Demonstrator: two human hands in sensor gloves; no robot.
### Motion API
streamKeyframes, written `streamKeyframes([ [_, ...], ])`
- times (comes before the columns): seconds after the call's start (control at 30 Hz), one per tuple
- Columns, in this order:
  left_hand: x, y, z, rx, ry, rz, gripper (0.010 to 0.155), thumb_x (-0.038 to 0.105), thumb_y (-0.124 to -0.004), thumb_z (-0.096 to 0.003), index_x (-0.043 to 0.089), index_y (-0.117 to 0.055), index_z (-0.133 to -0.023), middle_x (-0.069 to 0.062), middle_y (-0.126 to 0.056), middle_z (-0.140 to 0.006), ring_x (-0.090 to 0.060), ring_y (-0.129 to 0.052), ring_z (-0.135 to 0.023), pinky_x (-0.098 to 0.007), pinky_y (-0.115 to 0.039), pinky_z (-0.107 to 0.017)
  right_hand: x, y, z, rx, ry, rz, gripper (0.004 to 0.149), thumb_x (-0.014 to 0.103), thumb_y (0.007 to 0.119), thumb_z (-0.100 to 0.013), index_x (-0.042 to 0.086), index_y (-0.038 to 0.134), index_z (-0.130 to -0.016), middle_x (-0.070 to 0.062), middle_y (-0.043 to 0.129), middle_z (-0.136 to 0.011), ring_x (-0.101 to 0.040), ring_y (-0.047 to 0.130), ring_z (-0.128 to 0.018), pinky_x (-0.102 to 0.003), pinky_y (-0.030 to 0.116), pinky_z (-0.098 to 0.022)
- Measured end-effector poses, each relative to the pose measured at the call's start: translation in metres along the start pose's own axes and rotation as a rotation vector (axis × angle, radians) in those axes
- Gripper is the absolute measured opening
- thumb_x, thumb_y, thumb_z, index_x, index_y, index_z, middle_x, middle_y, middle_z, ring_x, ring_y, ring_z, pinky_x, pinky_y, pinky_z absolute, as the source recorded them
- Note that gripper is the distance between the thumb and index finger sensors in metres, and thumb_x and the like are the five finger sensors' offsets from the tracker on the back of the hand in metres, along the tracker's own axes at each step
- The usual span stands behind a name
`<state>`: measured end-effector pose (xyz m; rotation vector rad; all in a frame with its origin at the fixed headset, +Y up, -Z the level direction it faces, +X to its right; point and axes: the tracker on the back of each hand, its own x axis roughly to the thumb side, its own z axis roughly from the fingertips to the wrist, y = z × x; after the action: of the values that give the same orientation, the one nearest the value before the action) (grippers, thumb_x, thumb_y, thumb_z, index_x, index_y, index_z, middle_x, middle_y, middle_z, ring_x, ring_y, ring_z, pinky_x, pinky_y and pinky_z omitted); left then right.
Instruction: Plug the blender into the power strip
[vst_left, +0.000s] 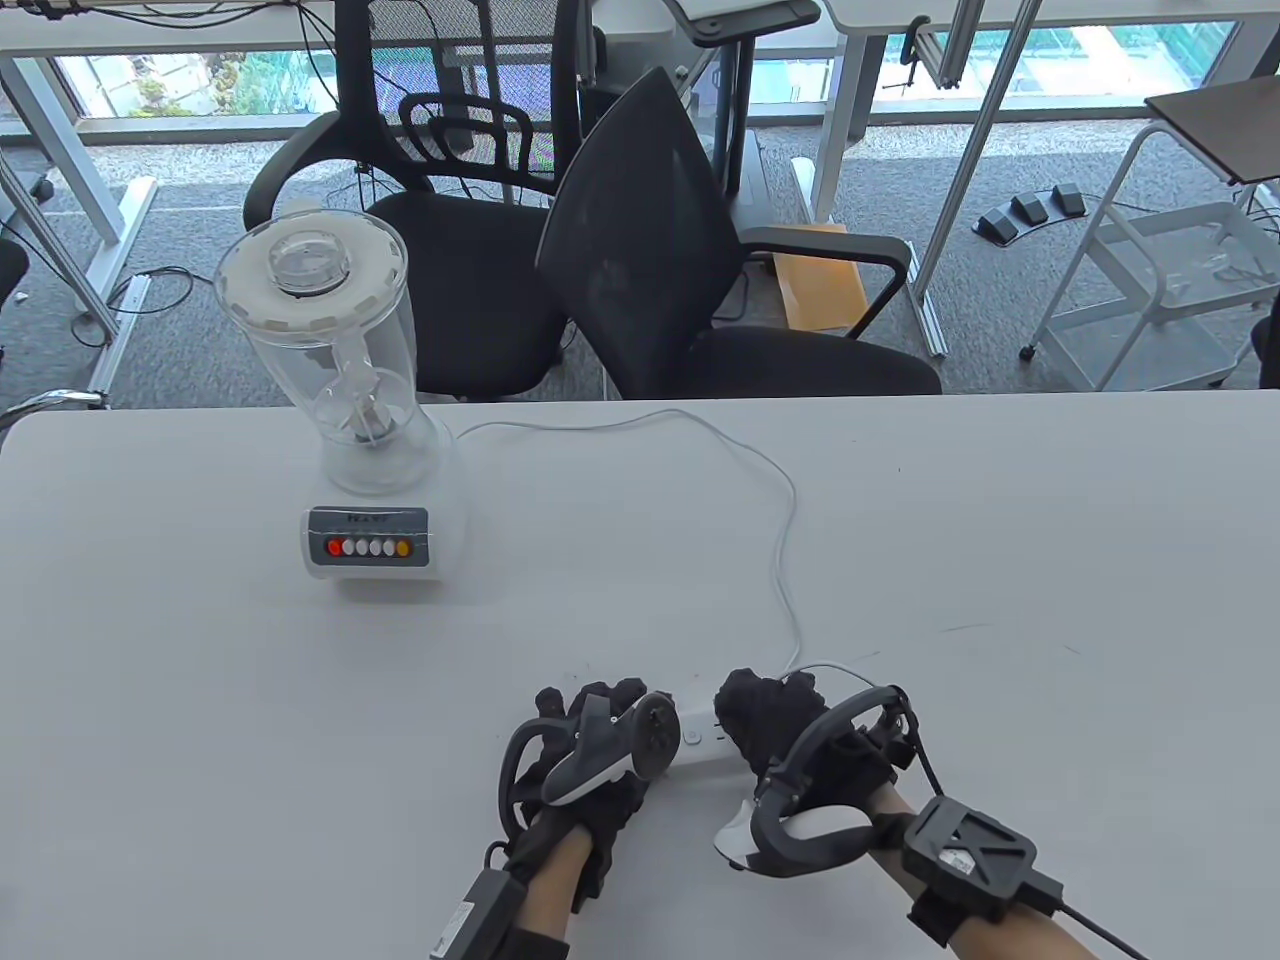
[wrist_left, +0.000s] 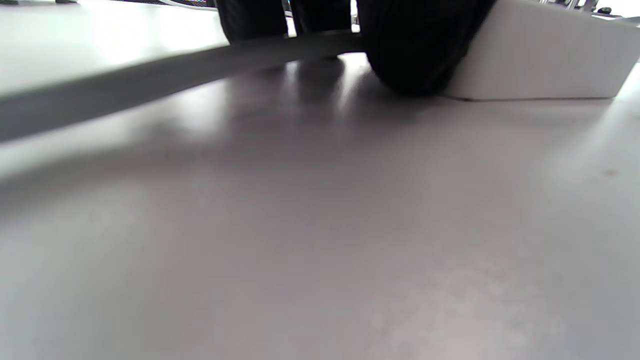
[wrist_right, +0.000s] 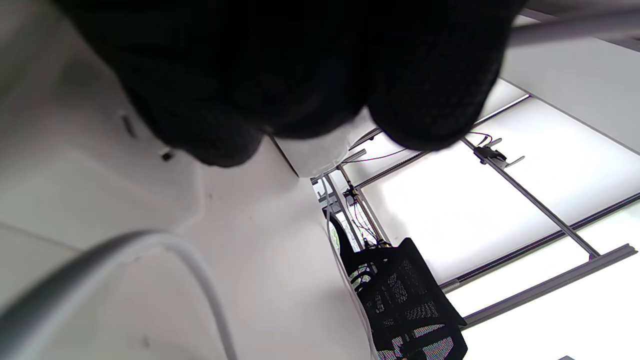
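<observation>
The clear-jug blender (vst_left: 345, 400) stands on its white base at the table's left. Its white cord (vst_left: 790, 560) runs right, then down to my hands at the front edge. The white power strip (vst_left: 700, 742) lies between my hands. My left hand (vst_left: 590, 712) holds the strip's left end; in the left wrist view a gloved finger (wrist_left: 415, 60) presses against the strip's side (wrist_left: 540, 60). My right hand (vst_left: 765, 712) is over the strip's right part. In the right wrist view its fingers (wrist_right: 280, 75) grip the white plug (wrist_right: 320, 150) just above the strip's face (wrist_right: 75, 165).
Two black office chairs (vst_left: 700, 290) stand behind the table's far edge. A grey cable (wrist_left: 150, 80) crosses the left wrist view on the table. The cord loops close by my right hand (wrist_right: 200, 270).
</observation>
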<state>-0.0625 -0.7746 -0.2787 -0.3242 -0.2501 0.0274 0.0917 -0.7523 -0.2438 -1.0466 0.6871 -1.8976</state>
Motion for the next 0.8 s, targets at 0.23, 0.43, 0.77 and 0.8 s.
streamKeyframes([
  [0.23,-0.001,0.0,0.0,-0.001,0.0,0.009,0.067,0.042,-0.08,-0.047,0.037,-0.056,-0.11,0.005,-0.057,-0.122,-0.035,-0.062,-0.112,-0.074,-0.043,-0.075,0.006,-0.003,-0.005,-0.003,-0.054,0.075,0.049,0.031,0.099,-0.034,0.026,0.088,-0.082,-0.009,0.089,-0.08,-0.003,0.1,-0.033,-0.033,0.093,-0.031],
  [0.43,-0.001,0.001,0.0,-0.004,-0.001,0.019,0.066,0.039,-0.08,-0.0486,0.035,-0.057,-0.11,0.004,-0.057,-0.121,-0.035,-0.062,-0.112,-0.074,-0.043,-0.075,0.009,-0.002,-0.004,-0.023,0.004,0.062,0.049,0.03,0.101,-0.03,0.026,0.091,-0.077,-0.007,0.091,-0.075,-0.003,0.102,-0.03,-0.033,0.096,-0.03],
  [0.77,-0.003,0.001,-0.002,0.0,0.004,0.045,0.063,0.033,-0.08,-0.0513,0.032,-0.058,-0.11,0.004,-0.058,-0.121,-0.035,-0.062,-0.112,-0.074,-0.044,-0.075,0.028,-0.007,-0.01,0.013,0.074,0.113,0.05,0.027,0.105,-0.023,0.026,0.096,-0.072,-0.003,0.095,-0.07,-0.003,0.105,-0.026,-0.033,0.099,-0.029],
  [0.8,-0.003,0.001,-0.003,-0.006,0.003,0.053,0.063,0.032,-0.08,-0.0514,0.031,-0.058,-0.11,0.004,-0.058,-0.121,-0.035,-0.061,-0.112,-0.074,-0.044,-0.075,0.027,-0.007,-0.01,0.018,0.076,0.104,0.05,0.027,0.105,-0.023,0.027,0.095,-0.072,-0.003,0.096,-0.07,-0.003,0.105,-0.026,-0.033,0.099,-0.029],
])
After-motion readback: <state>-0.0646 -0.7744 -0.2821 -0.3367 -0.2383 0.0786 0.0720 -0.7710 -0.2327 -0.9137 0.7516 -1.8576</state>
